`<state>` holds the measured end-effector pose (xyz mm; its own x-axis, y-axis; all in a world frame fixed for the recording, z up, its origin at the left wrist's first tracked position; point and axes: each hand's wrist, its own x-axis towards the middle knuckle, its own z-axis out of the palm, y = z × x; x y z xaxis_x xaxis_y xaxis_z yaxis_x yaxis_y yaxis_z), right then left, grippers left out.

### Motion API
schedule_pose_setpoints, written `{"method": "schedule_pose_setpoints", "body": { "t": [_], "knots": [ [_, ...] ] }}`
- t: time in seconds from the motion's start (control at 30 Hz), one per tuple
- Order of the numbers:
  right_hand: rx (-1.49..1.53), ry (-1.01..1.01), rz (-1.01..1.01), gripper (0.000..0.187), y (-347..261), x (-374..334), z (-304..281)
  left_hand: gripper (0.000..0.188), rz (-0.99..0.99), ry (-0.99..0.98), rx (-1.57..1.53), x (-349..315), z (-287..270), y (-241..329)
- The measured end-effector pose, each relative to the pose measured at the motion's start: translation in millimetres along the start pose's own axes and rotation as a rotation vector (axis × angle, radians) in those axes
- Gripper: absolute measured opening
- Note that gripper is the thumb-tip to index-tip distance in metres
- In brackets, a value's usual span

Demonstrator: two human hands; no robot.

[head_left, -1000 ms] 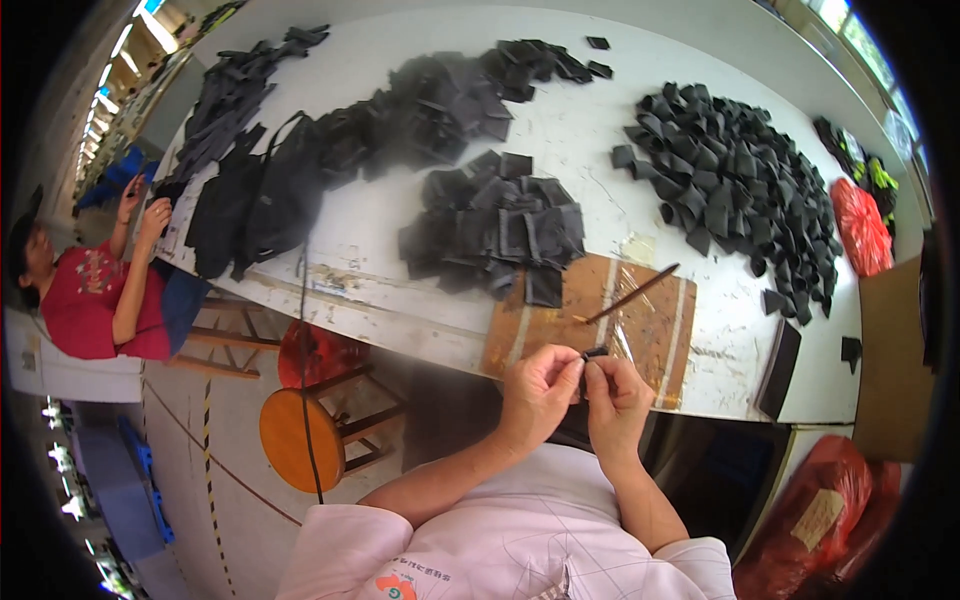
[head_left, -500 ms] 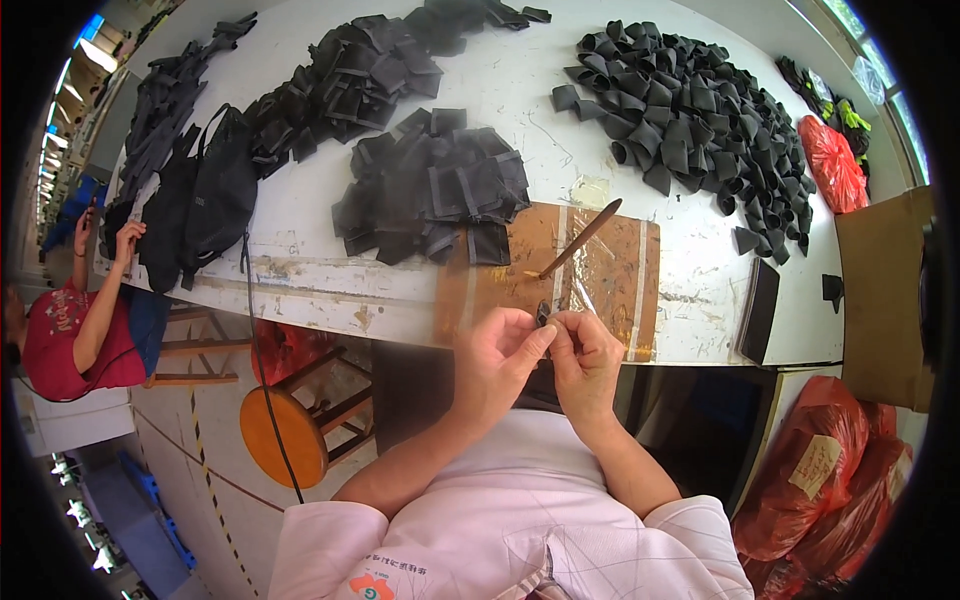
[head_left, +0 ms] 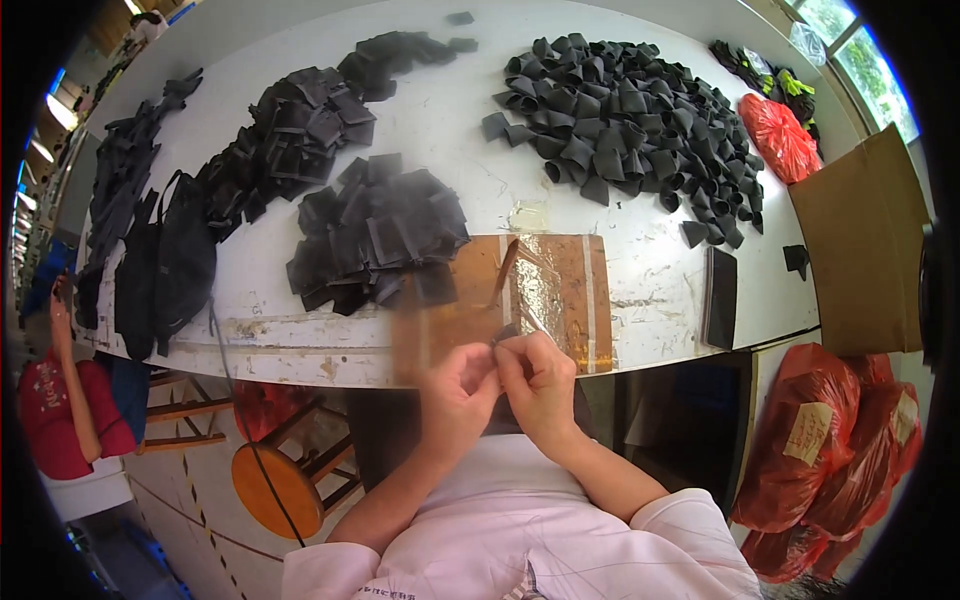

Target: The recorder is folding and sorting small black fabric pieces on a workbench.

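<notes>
Close together at the table's near edge, my left hand (head_left: 459,392) and my right hand (head_left: 541,385) pinch a small black piece (head_left: 507,332) between their fingertips. The fingers hide most of it, so its kind is unclear. Just beyond them lies a brown board (head_left: 585,290) with strips of clear tape. On the board is a slim brown stick (head_left: 507,267). A thin pale streak or rod (head_left: 536,320) shows beside my right fingertips. A pile of flat black fabric pieces (head_left: 385,225) overlaps the board's left side.
Folded black loops (head_left: 625,120) are heaped far right, with more black pieces (head_left: 300,130) at the far left. A dark flat case (head_left: 720,298), a cardboard box (head_left: 865,245) and red bags (head_left: 805,440) lie right. A stool (head_left: 277,488) and another person (head_left: 75,410) are left.
The whole view has shifted, so the table's contents and my hands appear further left. My fingers stay pinched around the small black piece.
</notes>
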<state>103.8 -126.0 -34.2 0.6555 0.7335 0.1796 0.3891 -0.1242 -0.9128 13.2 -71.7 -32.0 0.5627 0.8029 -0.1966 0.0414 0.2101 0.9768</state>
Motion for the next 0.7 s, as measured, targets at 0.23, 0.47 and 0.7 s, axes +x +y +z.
{"method": "schedule_pose_setpoints", "body": {
  "t": [0.23,0.47,0.7],
  "knots": [
    [-0.037,-0.036,-0.065,0.005,-2.0,2.0,-0.3,0.002,-0.034,0.126,0.060,8.2,0.8,6.2],
    [-0.094,-0.063,-0.140,0.007,-3.6,3.0,-2.0,0.001,0.014,0.151,0.044,8.4,-3.6,6.7],
    [-0.006,-0.090,-0.087,0.009,-6.0,4.0,-4.8,0.002,0.191,0.160,0.350,6.5,-10.2,4.5]
  ]
}}
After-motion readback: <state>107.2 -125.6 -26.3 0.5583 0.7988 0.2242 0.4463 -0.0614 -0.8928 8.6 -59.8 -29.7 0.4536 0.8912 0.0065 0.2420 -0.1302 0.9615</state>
